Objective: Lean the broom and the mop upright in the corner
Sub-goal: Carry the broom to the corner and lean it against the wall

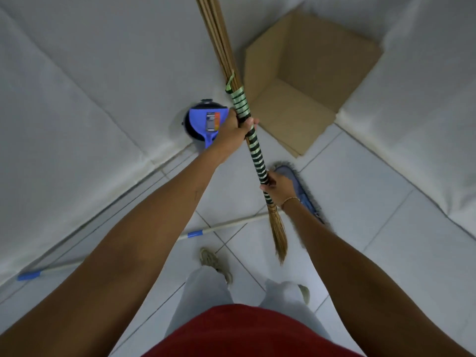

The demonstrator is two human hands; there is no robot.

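Hands first — right hand (279,182) is wrapped shut low on the broom (255,148), left hand (235,127) clamped higher up the striped handle, so the broom runs as one long line away from the body, rising toward the corner. Mop (301,186) lies flat on the tiles beneath, pole trailing left. Beyond — dustpan (206,122) in the corner, cardboard box (306,81) just right of it.
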